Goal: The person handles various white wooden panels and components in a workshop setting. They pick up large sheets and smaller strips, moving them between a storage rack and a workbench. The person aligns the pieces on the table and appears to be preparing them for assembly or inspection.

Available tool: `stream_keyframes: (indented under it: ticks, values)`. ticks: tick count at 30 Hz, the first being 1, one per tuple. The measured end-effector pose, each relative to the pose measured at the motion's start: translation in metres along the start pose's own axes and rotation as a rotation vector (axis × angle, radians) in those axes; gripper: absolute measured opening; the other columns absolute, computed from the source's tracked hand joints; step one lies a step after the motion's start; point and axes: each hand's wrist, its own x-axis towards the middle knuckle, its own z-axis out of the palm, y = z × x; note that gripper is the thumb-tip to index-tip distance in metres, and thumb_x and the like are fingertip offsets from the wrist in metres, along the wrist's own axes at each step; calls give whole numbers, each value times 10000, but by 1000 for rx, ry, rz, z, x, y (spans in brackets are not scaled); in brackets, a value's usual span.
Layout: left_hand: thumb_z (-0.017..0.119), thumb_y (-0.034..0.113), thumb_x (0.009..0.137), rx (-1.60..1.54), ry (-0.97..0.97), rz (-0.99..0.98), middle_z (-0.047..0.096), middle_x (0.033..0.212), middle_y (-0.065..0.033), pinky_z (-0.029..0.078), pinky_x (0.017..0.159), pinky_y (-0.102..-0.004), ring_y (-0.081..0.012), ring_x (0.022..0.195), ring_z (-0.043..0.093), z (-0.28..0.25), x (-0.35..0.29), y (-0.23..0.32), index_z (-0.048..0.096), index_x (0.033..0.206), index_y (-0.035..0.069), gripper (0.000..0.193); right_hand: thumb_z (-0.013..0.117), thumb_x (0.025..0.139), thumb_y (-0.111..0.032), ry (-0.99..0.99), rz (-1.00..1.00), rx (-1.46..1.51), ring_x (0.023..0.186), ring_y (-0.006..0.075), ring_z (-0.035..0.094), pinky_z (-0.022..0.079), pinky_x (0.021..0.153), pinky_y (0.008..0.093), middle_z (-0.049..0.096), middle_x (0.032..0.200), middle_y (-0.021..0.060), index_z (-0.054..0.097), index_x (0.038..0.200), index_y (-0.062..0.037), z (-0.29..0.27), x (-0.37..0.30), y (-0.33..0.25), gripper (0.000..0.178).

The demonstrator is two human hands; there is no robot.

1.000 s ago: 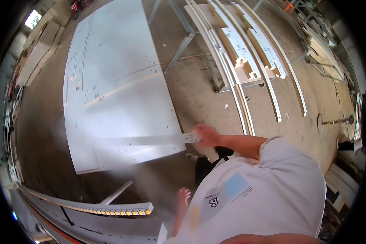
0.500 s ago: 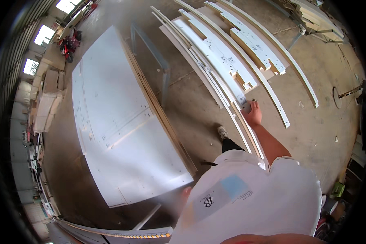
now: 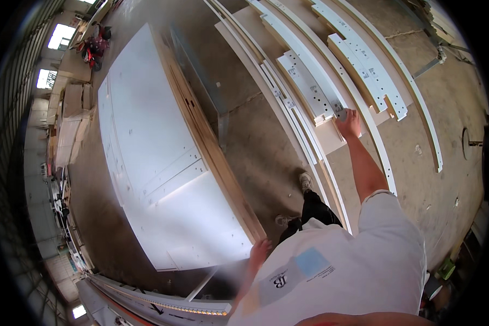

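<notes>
My right hand [image 3: 349, 124] is closed round the near end of a long white board [image 3: 304, 49], with a grey patch showing at the fingertips. Beside that board lies a shorter white piece [image 3: 307, 89] with holes and a notched end. My left hand [image 3: 259, 251] is low at the near right corner of a stack of large white panels [image 3: 157, 152]. Its fingers look loose and apart; whether they touch the panel edge I cannot tell.
Further long white strips [image 3: 358, 103] and a notched, drilled board [image 3: 367, 73] lie to the right. A metal frame [image 3: 201, 81] stands beyond the panel stack. Stacked brown boards [image 3: 70, 119] and a red motorbike [image 3: 95, 49] are at the left.
My right hand has moved up and slightly right with the end of the long board. My left hand has come up to the panel corner. The view has also shifted.
</notes>
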Motion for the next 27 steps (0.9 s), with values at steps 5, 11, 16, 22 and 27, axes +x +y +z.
stream_keyframes:
  ticks: [5, 11, 16, 22, 27]
  values:
    - [558, 233, 1033, 475, -23, 344, 723, 1070, -77, 518, 774, -269, -147, 919, 673, -5, 6, -32, 633, 1245, 59, 284, 784, 785, -337, -153, 67, -114, 1296, 304, 498, 451, 1076, 434, 528, 1392, 59, 549, 1403, -173, 9, 24, -13, 681]
    - [526, 215, 1033, -690, -85, -297, 721, 1007, -47, 535, 717, -281, -127, 817, 664, -44, 17, -140, 644, 1235, 83, 268, 766, 825, -358, -274, 55, -208, 1339, 311, 480, 446, 1093, 459, 492, 1472, 46, 447, 1482, -239, 51, 40, 34, 740]
    - [595, 275, 999, -221, 213, -159, 702, 941, -62, 521, 722, -288, -145, 816, 654, -4, 6, -136, 658, 1167, 37, 298, 722, 847, -467, -155, -162, -220, 1261, 350, 571, 485, 1028, 498, 599, 1372, 140, 574, 1378, -180, 57, 36, 41, 622]
    - [553, 237, 1000, -731, 435, -296, 626, 834, 13, 370, 497, -202, -63, 631, 549, -6, -14, -144, 646, 1048, 101, 171, 716, 925, -330, -313, -529, 90, 1131, 258, 641, 506, 957, 380, 671, 1240, 119, 628, 1312, -113, 43, -76, 1, 453]
    - [645, 347, 924, -645, 744, -460, 679, 964, -99, 511, 575, -350, -213, 737, 657, -35, 26, -220, 587, 1275, 28, 478, 731, 906, -237, -738, -586, 134, 1069, 241, 665, 516, 931, 363, 670, 1238, 92, 656, 1266, -114, 31, -206, -6, 388]
